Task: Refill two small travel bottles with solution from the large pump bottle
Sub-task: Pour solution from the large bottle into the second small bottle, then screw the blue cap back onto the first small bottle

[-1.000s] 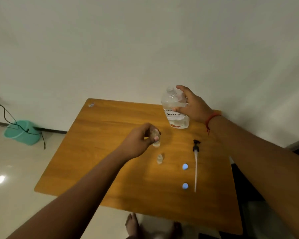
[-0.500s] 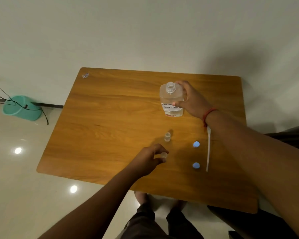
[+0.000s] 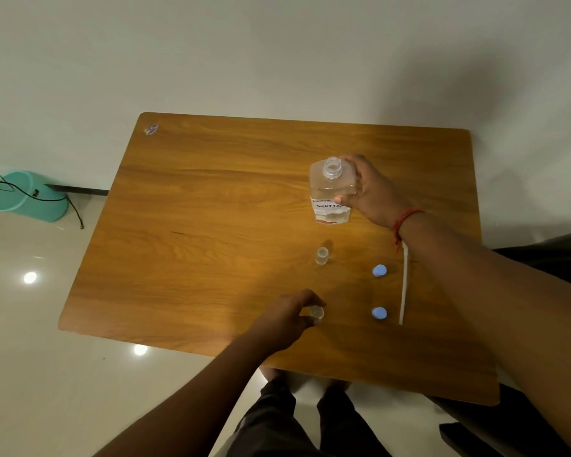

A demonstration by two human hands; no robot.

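The large clear bottle [image 3: 331,192] with a handwritten label stands uncapped on the wooden table [image 3: 211,225], and my right hand [image 3: 373,189] grips its side. My left hand [image 3: 287,319] holds a small clear travel bottle [image 3: 317,313] near the table's front edge. The other small travel bottle [image 3: 322,255] stands open and alone between the two. Two blue caps [image 3: 379,270] [image 3: 379,313] lie to the right. The pump's white tube [image 3: 403,285] lies beside them, its head hidden under my right forearm.
A small wrapper or sticker [image 3: 151,129] lies at the table's far left corner. A teal bucket [image 3: 27,196] with a black cable sits on the floor at left. A white wall runs behind the table. My legs show below the front edge.
My left hand set one small bottle down mid-table and moved back to grasp the nearer one. The large bottle came down from a raised tilt to upright on the table.
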